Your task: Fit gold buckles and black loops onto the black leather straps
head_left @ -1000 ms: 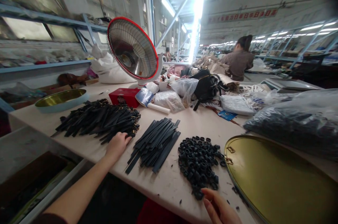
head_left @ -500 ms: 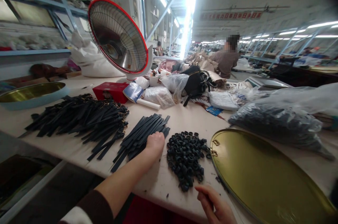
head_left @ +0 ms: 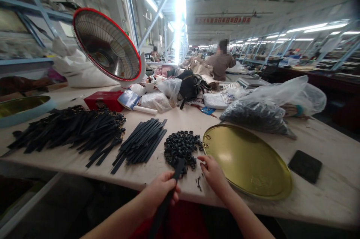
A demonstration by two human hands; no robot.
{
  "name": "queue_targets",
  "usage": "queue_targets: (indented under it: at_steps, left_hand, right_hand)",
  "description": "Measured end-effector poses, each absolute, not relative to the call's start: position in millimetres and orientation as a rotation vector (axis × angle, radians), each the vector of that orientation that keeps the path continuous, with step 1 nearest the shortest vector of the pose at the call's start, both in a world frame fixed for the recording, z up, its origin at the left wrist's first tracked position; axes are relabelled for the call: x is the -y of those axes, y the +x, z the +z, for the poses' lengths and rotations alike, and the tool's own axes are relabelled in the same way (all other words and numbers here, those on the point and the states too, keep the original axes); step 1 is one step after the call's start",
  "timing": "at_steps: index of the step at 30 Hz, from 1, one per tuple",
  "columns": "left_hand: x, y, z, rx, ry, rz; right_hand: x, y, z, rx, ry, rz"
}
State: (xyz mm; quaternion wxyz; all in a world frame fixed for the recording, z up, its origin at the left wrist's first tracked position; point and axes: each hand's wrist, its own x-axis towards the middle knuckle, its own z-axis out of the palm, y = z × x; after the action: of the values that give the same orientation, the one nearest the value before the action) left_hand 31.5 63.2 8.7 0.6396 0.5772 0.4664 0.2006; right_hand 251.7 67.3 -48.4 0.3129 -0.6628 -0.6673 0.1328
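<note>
My left hand is closed round a black strap, held at the table's near edge with its tip pointing at a heap of small black rings. My right hand rests just right of that heap, fingers bent and pinched together beside a few loose black bits; whether it holds one I cannot make out. A stack of flat black straps lies left of the rings. Further left is a larger pile of black straps with metal ends.
A round brass tray lies right of my right hand, and a black pad beyond it. A red-rimmed heater dish, a red box, plastic bags and a black handbag crowd the back. Another person stands far off.
My left hand moved from the big pile to the flat stack, took one black strap and drew it toward me. My right hand moved up beside the rings. The view swung right.
</note>
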Motion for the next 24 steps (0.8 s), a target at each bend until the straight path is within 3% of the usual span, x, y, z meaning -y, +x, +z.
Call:
queue_targets:
  at_steps: [4,14,20,24]
  left_hand:
    - [-39,37,-3,-0.892,0.688,0.463]
    - [-55,32,-13,-0.807,0.563,0.446]
    - [-63,37,-25,-0.929,0.969,0.439]
    - [-60,40,-30,-1.021,1.349,0.472]
  right_hand:
    - [-90,251,-48,1.890,-1.746,0.375]
    - [-86,253,-39,1.805,-1.725,0.603]
    - [-51,228,-39,1.102,-1.364,1.355]
    - [-39,210,-39,0.739,-1.178,1.498]
